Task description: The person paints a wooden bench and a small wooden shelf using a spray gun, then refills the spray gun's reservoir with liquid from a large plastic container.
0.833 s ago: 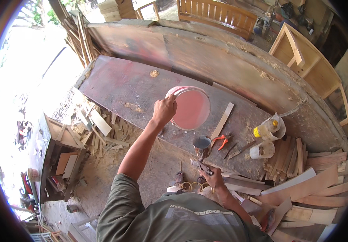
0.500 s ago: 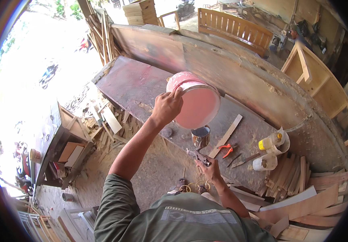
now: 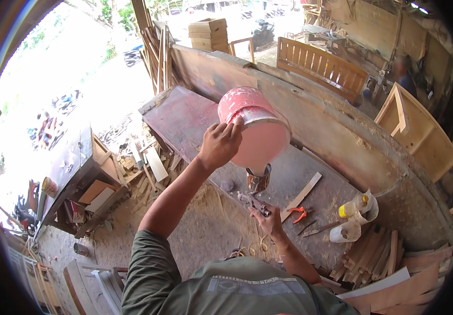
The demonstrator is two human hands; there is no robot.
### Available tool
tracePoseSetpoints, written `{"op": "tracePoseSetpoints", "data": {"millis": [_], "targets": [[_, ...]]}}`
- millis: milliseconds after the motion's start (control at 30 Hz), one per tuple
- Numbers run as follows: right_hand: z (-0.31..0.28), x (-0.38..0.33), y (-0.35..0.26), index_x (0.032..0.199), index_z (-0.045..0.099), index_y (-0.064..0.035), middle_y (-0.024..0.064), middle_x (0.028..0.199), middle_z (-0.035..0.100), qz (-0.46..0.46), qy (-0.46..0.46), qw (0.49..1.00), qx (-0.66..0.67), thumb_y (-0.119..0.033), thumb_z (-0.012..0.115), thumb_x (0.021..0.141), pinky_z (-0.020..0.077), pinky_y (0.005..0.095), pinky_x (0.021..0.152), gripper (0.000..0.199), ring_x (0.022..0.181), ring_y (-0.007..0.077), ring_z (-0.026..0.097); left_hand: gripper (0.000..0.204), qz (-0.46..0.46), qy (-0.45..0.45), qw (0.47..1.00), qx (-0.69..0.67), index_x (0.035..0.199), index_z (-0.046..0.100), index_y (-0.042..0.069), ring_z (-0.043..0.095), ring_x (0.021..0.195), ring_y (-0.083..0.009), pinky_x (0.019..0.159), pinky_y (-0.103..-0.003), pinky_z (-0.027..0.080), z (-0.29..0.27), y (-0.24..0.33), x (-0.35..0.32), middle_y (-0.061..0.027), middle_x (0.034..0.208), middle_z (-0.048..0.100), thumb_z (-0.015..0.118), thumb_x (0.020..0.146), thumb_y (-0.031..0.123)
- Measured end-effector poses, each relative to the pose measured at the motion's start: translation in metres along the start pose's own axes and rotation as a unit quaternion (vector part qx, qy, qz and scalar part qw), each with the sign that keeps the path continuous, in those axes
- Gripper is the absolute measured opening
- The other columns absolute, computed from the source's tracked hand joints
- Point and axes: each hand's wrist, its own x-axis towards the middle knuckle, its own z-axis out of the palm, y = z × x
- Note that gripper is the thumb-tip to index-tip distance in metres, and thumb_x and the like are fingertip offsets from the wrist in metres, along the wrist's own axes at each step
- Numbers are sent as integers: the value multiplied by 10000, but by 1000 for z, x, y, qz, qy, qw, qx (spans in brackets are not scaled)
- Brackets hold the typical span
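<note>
Pink bucket [image 3: 254, 112] above dusty workbench [image 3: 287, 170], workshop floor [image 3: 200, 223] alongside

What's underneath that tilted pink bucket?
Below the pink bucket, pale liquid runs into a stained cup. The bucket covers part of the workbench, so anything lying there can't be seen.

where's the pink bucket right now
In the head view, the pink bucket is slightly above and right of centre, tilted, with the left hand gripping its left side and its lower lip just above the small metal can.
</note>
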Motion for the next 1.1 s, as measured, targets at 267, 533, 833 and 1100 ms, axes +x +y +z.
{"op": "tracePoseSetpoints", "data": {"millis": [267, 533, 833, 1100], "targets": [[5, -11, -17, 1208, 684, 14, 90, 831, 749, 25, -2, 999, 22, -153, 707, 930, 510, 269, 619, 325, 707, 110, 685, 271, -72, 1, 997, -13, 1109, 628, 37, 703, 706, -254, 646, -383, 559, -7, -6, -7, -96, 811, 702, 639, 839, 46], [-5, -55, 16, 1196, 682, 23, 149, 886, 747, 20, 18, 999, -44, -129, 727, 903, 539, 305, 692, 333, 788, 158, 715, 148, -324, -65, 938, -108, 970, 670, 39, 676, 719, -395, 664, -469, 536, 54, -7, -75, -211, 806, 685, 592, 881, 129], [-33, -128, 31, 1228, 659, 15, 219, 1040, 716, 30, 17, 993, -109, -75, 748, 864, 557, 361, 772, 386, 922, 308, 733, 245, -571, -164, 772, -226, 803, 687, -33, 676, 749, -432, 710, -477, 522, 190, 41, -211, -272, 769, 656, 580, 834, 185], [-41, -145, 26, 1235, 652, 24, 230, 1043, 716, 12, -25, 986, -164, -32, 760, 837, 563, 391, 783, 416, 931, 332, 730, 262, -620, -157, 724, -256, 722, 679, -36, 680, 630, -371, 634, -464, 526, 263, 109, -280, -225, 683, 664, 678, 795, 215]]}}
